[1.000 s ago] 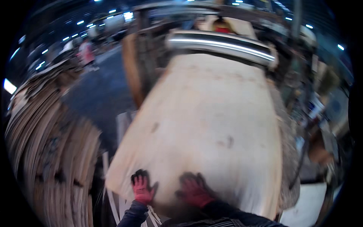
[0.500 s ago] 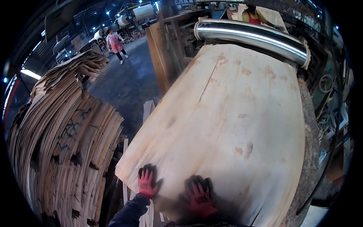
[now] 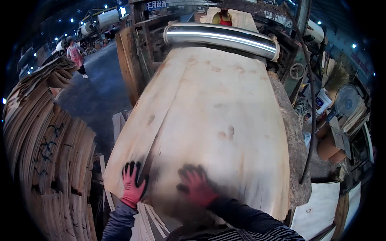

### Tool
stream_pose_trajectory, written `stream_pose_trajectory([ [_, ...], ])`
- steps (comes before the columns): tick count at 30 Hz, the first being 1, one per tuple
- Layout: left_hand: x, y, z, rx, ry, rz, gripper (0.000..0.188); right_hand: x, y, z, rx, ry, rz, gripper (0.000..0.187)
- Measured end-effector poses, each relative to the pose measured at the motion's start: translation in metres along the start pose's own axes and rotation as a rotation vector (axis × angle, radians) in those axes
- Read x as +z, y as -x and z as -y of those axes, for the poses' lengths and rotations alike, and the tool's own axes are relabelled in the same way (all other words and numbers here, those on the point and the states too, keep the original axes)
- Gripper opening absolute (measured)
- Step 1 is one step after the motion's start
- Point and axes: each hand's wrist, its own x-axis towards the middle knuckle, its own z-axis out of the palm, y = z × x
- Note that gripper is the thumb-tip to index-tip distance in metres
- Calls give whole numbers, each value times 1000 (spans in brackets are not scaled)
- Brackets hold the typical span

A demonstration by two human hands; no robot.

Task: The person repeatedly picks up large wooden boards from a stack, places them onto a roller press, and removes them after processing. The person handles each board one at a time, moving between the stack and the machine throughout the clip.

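Note:
A broad, pale wood veneer sheet (image 3: 225,120) lies in front of me and stretches away to a shiny metal roller (image 3: 221,38). My left hand (image 3: 133,186), in a red glove with black fingertips, rests on the sheet's near left part with its fingers spread. Just right of it, a long dark split runs up the veneer. My right hand (image 3: 199,188), gloved alike, presses flat on the near middle part, fingers apart and slightly blurred. Neither hand grips anything.
Tall stacked veneer sheets (image 3: 52,160) stand at left. A rough-edged bench (image 3: 297,176) borders the sheet on the right, with a hanging dark cable (image 3: 311,100), a fan (image 3: 346,100) and a cardboard box (image 3: 331,144). One person (image 3: 223,18) stands behind the roller, another (image 3: 75,56) far left.
The view has swung right, so the sheet and roller sit further left. The split in the veneer now reaches down beside my left hand. Both hands stay spread on the sheet.

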Motion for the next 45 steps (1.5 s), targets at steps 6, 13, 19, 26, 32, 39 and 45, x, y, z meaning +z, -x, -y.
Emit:
stream_pose_trajectory([
  [6, -215, 17, -117, 575, 997, -59, 60, 9, 0, 2, 52, 72, 3, 64],
  [13, -285, 57, -117, 857, 1001, -168, 58, 13, -1, 14, 22, 170, -52, 63],
  [19, -302, 78, -109, 885, 965, -221, 56, 8, 0, 19, 44, 176, -56, 62],
  [26, -308, 84, -106, 896, 945, -243, 54, 16, -1, 14, 13, 173, -102, 62],
  [32, -305, 89, -102, 880, 925, -275, 53, 15, -1, 14, 10, 163, -113, 59],
  [39, -302, 89, -102, 858, 897, -308, 51, 20, 2, 11, 12, 174, -112, 58],
  [45, -205, 48, -59, 420, 733, -319, 49, -25, 12, 3, 103, 3, -273, 54],
])
